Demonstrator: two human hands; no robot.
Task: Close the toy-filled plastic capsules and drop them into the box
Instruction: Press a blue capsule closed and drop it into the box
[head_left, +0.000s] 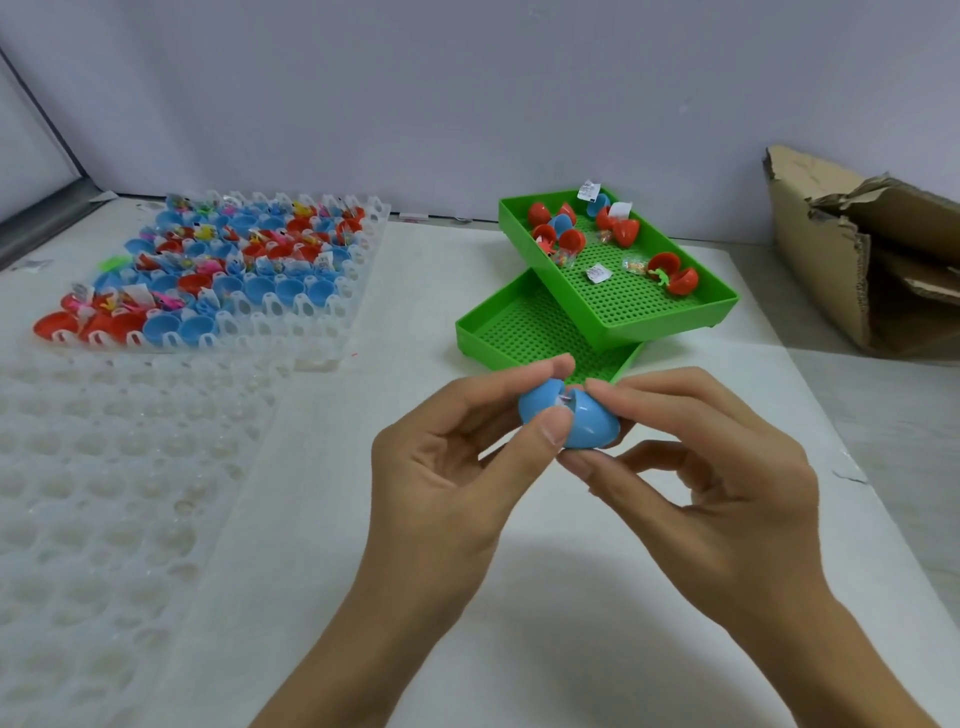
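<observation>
No legible text, brand or number anywhere. Dark print on small white slips (588, 190) among the capsules in the upper green tray (722, 306), too small and blurred to read. Similar slips (136, 294) in the clear tray (332, 312) on the left, equally illegible.
</observation>
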